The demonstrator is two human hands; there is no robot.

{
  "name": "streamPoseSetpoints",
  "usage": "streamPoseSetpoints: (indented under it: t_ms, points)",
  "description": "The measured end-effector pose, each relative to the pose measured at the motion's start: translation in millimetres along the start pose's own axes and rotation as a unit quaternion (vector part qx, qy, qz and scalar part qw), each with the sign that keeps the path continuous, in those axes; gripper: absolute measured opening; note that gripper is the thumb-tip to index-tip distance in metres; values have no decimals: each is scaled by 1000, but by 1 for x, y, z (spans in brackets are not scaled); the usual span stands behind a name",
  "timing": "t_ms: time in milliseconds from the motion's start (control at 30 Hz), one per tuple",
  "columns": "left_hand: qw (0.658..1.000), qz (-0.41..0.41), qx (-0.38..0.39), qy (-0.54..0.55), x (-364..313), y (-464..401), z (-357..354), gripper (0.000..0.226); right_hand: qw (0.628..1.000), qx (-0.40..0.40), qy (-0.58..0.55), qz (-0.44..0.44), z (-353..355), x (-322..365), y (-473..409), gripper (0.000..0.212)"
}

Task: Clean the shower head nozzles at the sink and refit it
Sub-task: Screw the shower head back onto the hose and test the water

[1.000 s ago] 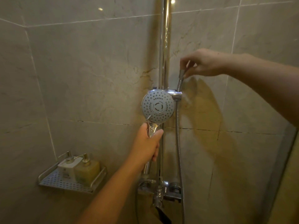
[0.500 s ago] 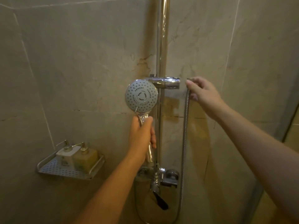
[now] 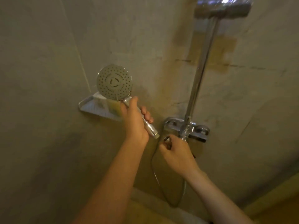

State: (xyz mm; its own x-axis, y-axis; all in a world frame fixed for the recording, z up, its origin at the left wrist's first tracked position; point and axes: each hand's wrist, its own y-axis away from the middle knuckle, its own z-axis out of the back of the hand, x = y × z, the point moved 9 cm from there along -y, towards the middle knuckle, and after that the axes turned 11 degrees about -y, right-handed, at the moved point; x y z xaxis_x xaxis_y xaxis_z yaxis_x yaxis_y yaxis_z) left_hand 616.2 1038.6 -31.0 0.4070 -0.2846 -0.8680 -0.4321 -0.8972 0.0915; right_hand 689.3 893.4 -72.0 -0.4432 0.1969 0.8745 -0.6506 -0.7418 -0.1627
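The round shower head (image 3: 114, 82), grey with many small nozzles, faces me at centre left. My left hand (image 3: 135, 120) grips its chrome handle, and the handle's threaded end pokes out bare below the hand. Just right of that end, my right hand (image 3: 177, 150) is closed around the metal nut (image 3: 167, 139) of the hose. A small gap separates nut and handle. The hose (image 3: 155, 173) loops down below my right hand. The empty chrome holder (image 3: 221, 9) sits at the top of the vertical rail (image 3: 201, 70).
The chrome mixer tap (image 3: 186, 127) is fixed to the tiled wall right behind my right hand. A white wire corner shelf (image 3: 92, 105) with a yellowish bottle stands behind the shower head. A raised ledge runs along the bottom right.
The shower head has come down and left, away from the holder. My right hand dropped from beside the holder to the hose's end near the tap. The view tilted downward.
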Motion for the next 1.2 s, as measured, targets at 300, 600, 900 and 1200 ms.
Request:
streamPoseSetpoints:
  t_ms: [300, 600, 900, 1200]
  points:
    - [992, -18, -126, 18, 15, 15, 84, 13, 991, 117, 71, 0, -86, -1, 19, 16]
    - [986, 0, -166, -17, 32, 24, 131, 20, 985, 153, 84, 6, -117, -7, 34, 17]
    - [976, -4, -210, -56, 59, 31, 151, 21, 975, 190, 114, -30, -136, -31, 42, 21]
    - [991, 68, -105, -46, 78, 15, 128, 38, 923, 261, -165, -232, -142, -48, 56, 34]
